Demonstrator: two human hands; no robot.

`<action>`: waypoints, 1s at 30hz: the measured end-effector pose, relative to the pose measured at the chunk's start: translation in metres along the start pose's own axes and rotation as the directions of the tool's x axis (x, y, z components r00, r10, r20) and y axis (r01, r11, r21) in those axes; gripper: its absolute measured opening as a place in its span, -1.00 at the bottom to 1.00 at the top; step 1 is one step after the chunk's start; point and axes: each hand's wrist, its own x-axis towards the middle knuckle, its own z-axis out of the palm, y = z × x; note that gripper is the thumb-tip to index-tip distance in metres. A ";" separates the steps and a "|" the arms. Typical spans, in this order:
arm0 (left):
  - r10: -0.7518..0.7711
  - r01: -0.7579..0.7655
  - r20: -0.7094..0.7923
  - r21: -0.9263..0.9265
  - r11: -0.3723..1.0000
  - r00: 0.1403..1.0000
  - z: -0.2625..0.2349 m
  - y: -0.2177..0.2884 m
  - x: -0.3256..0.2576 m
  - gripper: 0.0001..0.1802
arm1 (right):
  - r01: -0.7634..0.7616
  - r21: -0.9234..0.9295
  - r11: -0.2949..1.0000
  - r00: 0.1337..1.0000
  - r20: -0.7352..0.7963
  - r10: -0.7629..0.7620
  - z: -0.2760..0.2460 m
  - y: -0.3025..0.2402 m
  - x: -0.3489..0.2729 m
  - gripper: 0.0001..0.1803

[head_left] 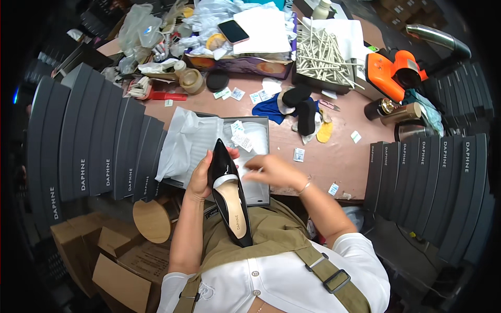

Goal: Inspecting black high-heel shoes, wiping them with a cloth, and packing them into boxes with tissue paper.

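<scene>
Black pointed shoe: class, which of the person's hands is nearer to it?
Left. The left hand grips the black pointed shoe by its side, while the right hand hovers just to its right, above the open box.

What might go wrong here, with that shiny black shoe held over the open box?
The left hand alone grips the black shoe, so it may slip and scuff. The right hand moves over the open box, where small white packets lie loose and might spill. The tissue paper hangs over the box's left edge and may crumple or tear.
</scene>
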 end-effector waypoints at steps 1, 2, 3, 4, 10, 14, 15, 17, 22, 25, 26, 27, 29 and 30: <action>-0.018 0.018 0.018 -0.015 1.000 1.000 -0.002 0.002 0.000 -0.35 | -0.097 -0.081 0.992 0.983 -0.164 0.083 -0.015 0.019 -0.004 -0.59; -0.027 0.029 0.039 -0.031 0.999 0.999 -0.005 0.005 0.002 -0.35 | -0.201 -0.152 0.968 0.934 -0.327 0.142 -0.036 0.039 -0.009 -0.64; -0.031 0.032 0.031 -0.030 0.999 0.999 -0.007 0.008 0.004 -0.35 | -0.304 -0.294 0.906 0.842 -0.528 0.111 -0.059 0.053 -0.015 -0.70; -0.022 0.023 0.044 -0.026 0.999 0.999 -0.005 0.012 0.007 -0.35 | -0.331 -0.258 0.907 0.728 -0.682 0.072 -0.079 0.087 -0.020 -0.67; -0.025 0.031 0.081 -0.076 0.997 0.996 -0.006 0.022 0.021 -0.23 | -0.598 -0.077 0.798 0.548 -0.766 0.337 -0.114 0.175 -0.002 -0.54; -0.031 0.032 0.024 -0.047 0.998 0.999 -0.005 0.031 0.023 -0.05 | -0.509 -0.503 0.698 0.648 -0.758 -0.074 -0.076 0.151 0.017 -0.63; -0.034 0.035 0.020 -0.050 0.998 0.999 -0.007 0.031 0.023 -0.05 | -0.447 -0.434 0.782 0.643 -0.764 -0.056 -0.071 0.158 0.015 -0.66; -0.021 0.020 -0.016 -0.021 1.000 1.000 -0.010 0.031 0.021 -0.08 | -0.342 -0.164 0.925 0.613 -0.785 0.088 -0.063 0.140 0.016 -0.71; -0.006 0.006 -0.028 -0.004 1.000 1.000 -0.012 0.024 0.017 -0.12 | 0.242 -0.454 0.858 0.796 -0.413 -0.443 -0.043 -0.040 0.034 -0.51; -0.010 0.013 -0.054 0.041 0.999 0.998 0.004 0.026 0.012 -0.16 | 0.517 -0.522 0.679 0.797 0.005 -0.603 -0.013 -0.078 0.046 -0.59; -0.020 0.022 -0.068 0.027 0.999 0.997 0.003 0.020 0.008 -0.17 | 0.518 -0.562 0.645 0.811 0.082 -0.580 -0.006 -0.071 0.045 -0.63; -0.016 0.017 -0.093 0.015 1.000 0.996 -0.005 0.014 0.003 -0.17 | 0.521 -0.599 0.608 0.798 0.090 -0.596 -0.009 -0.066 0.043 -0.64; 0.069 -0.069 -0.007 -0.113 0.991 0.998 -0.011 0.022 -0.006 -0.17 | 0.293 -0.759 0.582 0.930 0.083 -0.359 -0.019 -0.006 0.023 -0.69; 0.113 -0.114 -0.019 -0.070 0.991 0.993 -0.009 0.029 -0.011 -0.16 | 0.230 -0.719 0.656 0.952 0.026 -0.305 -0.026 0.018 0.007 -0.74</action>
